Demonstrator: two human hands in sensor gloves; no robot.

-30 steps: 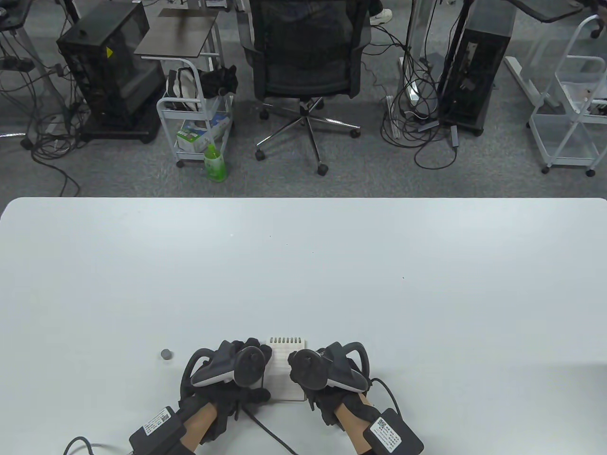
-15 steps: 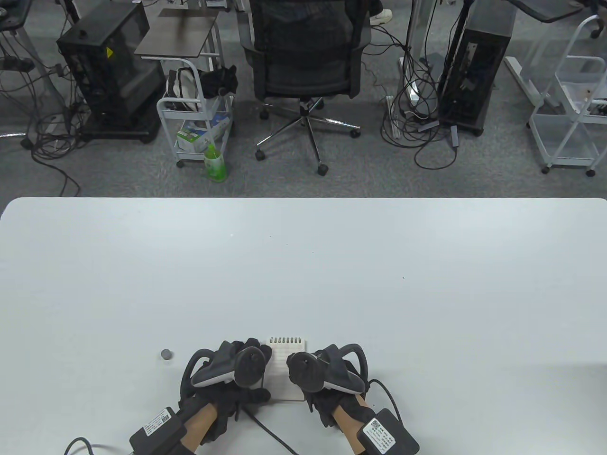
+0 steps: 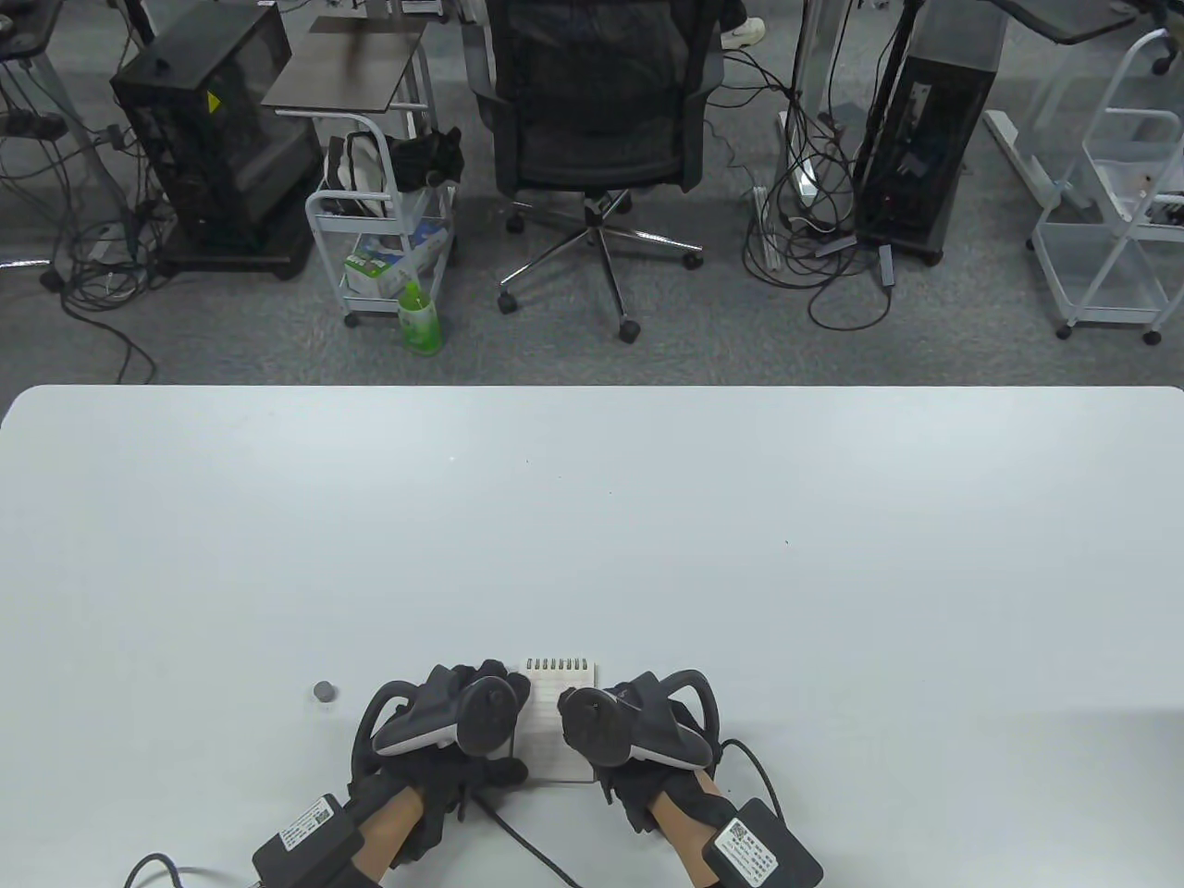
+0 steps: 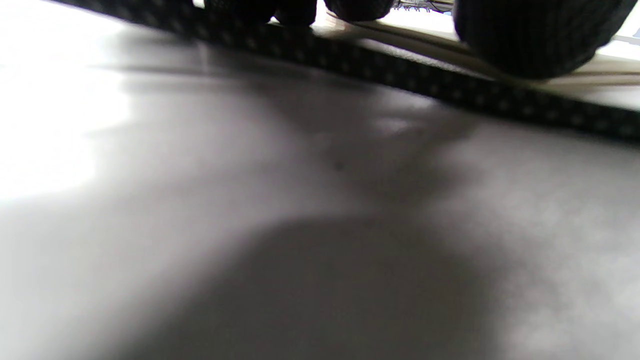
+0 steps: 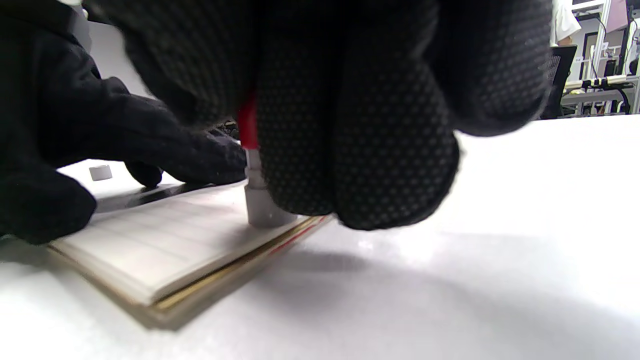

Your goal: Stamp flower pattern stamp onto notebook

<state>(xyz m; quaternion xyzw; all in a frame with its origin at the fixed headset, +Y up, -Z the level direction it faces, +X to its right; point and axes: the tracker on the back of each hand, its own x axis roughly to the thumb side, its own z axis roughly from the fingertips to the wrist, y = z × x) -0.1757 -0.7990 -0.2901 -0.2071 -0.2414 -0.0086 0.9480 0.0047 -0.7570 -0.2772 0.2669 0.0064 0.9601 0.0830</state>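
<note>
A small spiral notebook (image 3: 553,712) lies open near the table's front edge, its lined page (image 5: 165,225) up. My right hand (image 3: 638,731) grips a stamp (image 5: 256,200) with a red top and grey base; the base stands on the page near the notebook's right edge. My left hand (image 3: 453,731) rests on the notebook's left side, fingers (image 5: 165,150) pressing on the page. In the left wrist view only fingertips (image 4: 530,35) and the notebook's dark edge (image 4: 400,75) show at the top.
A small grey cap (image 3: 324,691) stands on the table left of my left hand; it also shows in the right wrist view (image 5: 101,172). The white table (image 3: 592,518) stretches far beyond. A cable (image 3: 527,837) trails from the gloves.
My right hand and wrist have shifted slightly left and lower over the notebook. The left hand and notebook have not moved.
</note>
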